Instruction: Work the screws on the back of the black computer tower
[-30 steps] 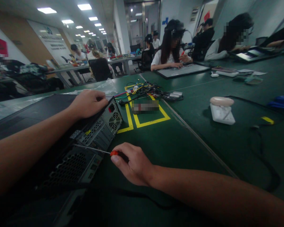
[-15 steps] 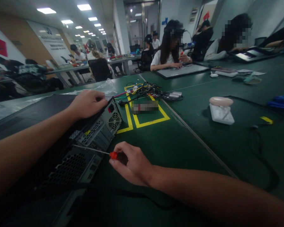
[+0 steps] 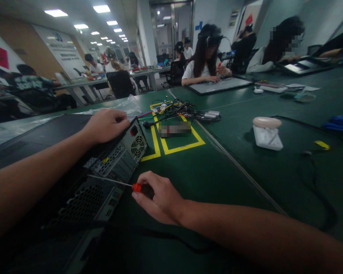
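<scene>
A black desktop computer case (image 3: 114,161) lies at the left, its back panel with vents, a fan grille and ports turned toward the right. My left hand (image 3: 107,125) rests on its top near the back edge, fingers curled over that edge; the fingertips are hidden. Closed around the red handle of a screwdriver (image 3: 137,187) is my right hand (image 3: 161,198), to the right of the case. The screwdriver's long thin shaft points left, and its tip meets the back panel beside the honeycomb vent. Whether a screw sits under the tip is too dark to tell.
Beyond the case, a tangle of cables (image 3: 180,108) and a blurred-out block (image 3: 175,129) lie by yellow tape outlines (image 3: 185,147) on the green table (image 3: 217,182). A white earbud case (image 3: 267,133) stands at right. Several people work in the background.
Both my hands, the screwdriver and the computer case keep their places. A person seated at the far left has shifted slightly.
</scene>
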Demonstrator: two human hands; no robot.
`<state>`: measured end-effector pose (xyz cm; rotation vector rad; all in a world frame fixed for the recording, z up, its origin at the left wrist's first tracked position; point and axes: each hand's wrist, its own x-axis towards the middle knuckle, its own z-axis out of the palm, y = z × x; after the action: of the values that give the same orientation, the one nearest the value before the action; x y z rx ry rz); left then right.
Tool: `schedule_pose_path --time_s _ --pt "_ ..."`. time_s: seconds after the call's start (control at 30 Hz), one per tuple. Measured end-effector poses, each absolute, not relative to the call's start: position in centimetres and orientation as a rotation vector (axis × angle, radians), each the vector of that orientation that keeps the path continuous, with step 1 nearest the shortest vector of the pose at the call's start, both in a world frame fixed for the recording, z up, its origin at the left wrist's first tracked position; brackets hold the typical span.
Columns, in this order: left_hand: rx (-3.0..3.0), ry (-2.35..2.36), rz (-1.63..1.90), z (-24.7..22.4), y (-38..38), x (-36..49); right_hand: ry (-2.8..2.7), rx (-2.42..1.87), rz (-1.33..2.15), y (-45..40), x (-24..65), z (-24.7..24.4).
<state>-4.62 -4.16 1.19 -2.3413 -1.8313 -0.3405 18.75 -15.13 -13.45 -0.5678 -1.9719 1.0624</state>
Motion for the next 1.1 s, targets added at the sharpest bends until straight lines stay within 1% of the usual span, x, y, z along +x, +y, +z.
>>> schedule_pose_path --time_s 0.73,1.1 --pt "-2.339 -1.809 -0.336 1.20 -4.15 -4.59 -1.963 -0.586 1.113 -15.21 18.81 -13.31" --pt "-2.336 -1.822 -0.332 1.16 -4.14 -4.68 -2.013 -0.578 1.027 -15.09 18.90 -13.01"
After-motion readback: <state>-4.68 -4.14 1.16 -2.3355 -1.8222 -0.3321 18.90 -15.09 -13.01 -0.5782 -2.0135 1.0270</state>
